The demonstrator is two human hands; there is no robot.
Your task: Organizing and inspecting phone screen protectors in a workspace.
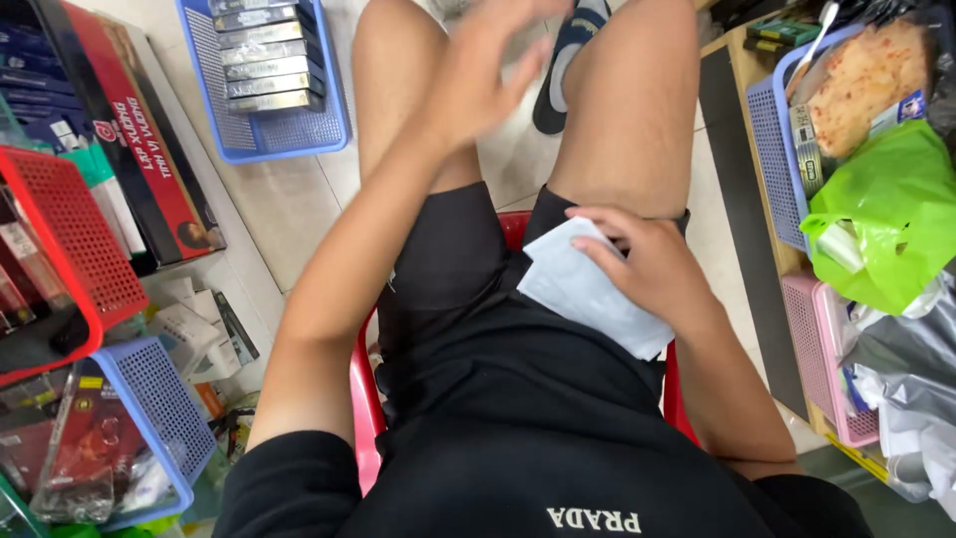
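Sat on red chair (364,399), black shorts (448,259), knees apart over tiled floor (289,199). Right hand (642,261) rested on right thigh, fingers pinching white packet (588,291) flat against lap. Left hand (483,75) raised above left knee, blurred, fingers spread, held nothing. Blue basket (267,134) with stacked boxes on floor ahead-left. Red basket (75,249) and second blue basket (154,399) at left edge. Green bag (891,214) and pink basket (827,339) at right, on table (742,70).
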